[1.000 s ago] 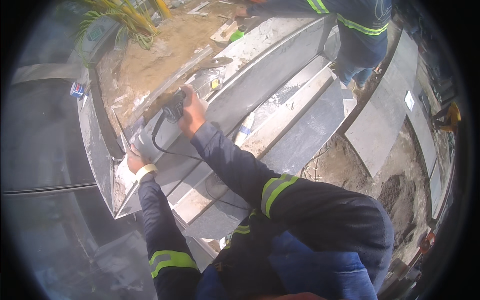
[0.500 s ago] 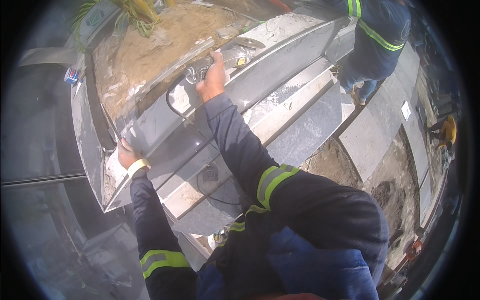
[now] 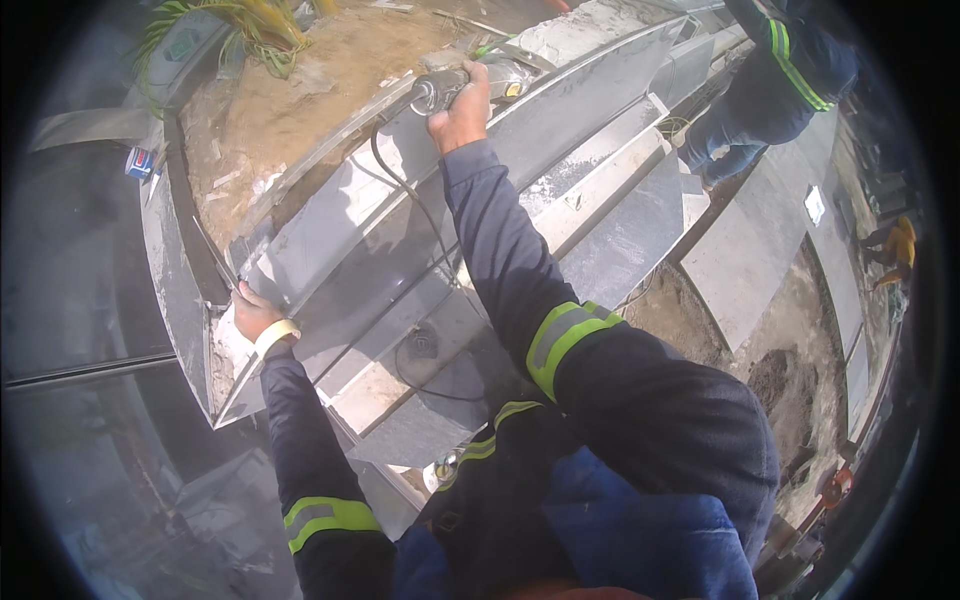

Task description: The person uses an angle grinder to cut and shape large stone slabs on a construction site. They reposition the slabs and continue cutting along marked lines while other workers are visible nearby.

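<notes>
My right hand (image 3: 462, 112) grips an angle grinder (image 3: 438, 92), held over the top of a curved grey stone-slab wall (image 3: 590, 95). Its black cord (image 3: 412, 195) hangs down across the slabs. Near the wall's left corner, my left hand (image 3: 257, 312) is low, with its fingers curled in. A thin dark rod-like piece (image 3: 222, 258) runs up from those fingers, but I cannot make out clearly what they hold. Around my left wrist sits a cream-coloured ring (image 3: 277, 337), like a roll of tape.
Sandy soil (image 3: 350, 50) fills the space behind the wall. Long stone slabs (image 3: 625, 235) lie like steps below it. A co-worker (image 3: 775, 95) stands at the upper right; another person in yellow (image 3: 893, 250) is farther off. A small tin (image 3: 140, 162) sits at the left.
My right hand has moved the grinder up and to the right along the wall top. My left hand stays at the corner. The nearby co-worker has shifted right in the view.
</notes>
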A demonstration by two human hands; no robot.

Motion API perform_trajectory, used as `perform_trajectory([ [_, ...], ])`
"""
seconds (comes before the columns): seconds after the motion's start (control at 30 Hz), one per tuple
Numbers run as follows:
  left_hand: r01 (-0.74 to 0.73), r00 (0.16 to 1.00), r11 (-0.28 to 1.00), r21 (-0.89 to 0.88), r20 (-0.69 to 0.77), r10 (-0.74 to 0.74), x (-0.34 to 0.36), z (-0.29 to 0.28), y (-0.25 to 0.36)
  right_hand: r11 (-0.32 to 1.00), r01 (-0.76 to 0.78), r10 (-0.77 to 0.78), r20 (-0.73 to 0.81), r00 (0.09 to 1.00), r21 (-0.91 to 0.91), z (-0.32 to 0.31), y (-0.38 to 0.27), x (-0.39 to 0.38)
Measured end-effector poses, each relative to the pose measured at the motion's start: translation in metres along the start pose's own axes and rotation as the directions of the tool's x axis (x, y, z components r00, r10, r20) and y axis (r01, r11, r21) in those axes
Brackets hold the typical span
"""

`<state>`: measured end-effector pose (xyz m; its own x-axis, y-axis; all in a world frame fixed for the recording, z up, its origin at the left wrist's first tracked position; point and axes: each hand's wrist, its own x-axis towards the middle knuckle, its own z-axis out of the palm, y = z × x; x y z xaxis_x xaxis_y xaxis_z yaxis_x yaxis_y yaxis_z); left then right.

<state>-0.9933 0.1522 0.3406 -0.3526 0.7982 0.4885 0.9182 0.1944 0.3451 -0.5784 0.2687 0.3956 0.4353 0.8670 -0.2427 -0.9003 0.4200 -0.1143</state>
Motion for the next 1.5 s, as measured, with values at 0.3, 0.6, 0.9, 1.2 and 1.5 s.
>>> perform_trajectory([
  [0.3,0.013,0.999,0.998,0.064,-0.039,-0.011,0.010,-0.003,-0.008,0.954,-0.297,0.299,-0.067,0.952,0.030,-0.010,0.078,-0.108],
  [0.6,-0.015,0.998,0.999,-0.029,-0.058,0.013,-0.001,0.006,-0.015,0.931,-0.348,0.338,-0.101,0.936,-0.110,-0.032,0.058,-0.090],
  [0.9,-0.006,0.999,1.000,0.004,-0.045,0.007,0.007,0.005,-0.032,0.986,-0.052,0.042,-0.067,0.997,-0.158,0.003,-0.062,0.082],
  [1.2,-0.059,0.997,0.996,-0.068,-0.061,0.055,0.003,0.007,-0.017,0.948,0.147,-0.181,-0.099,0.978,-0.283,-0.001,-0.148,0.175],
  [1.5,0.152,0.988,0.986,-0.064,-0.026,-0.154,0.009,0.055,0.089,0.971,0.069,-0.063,0.033,0.997,-0.229,-0.010,-0.237,0.250],
])
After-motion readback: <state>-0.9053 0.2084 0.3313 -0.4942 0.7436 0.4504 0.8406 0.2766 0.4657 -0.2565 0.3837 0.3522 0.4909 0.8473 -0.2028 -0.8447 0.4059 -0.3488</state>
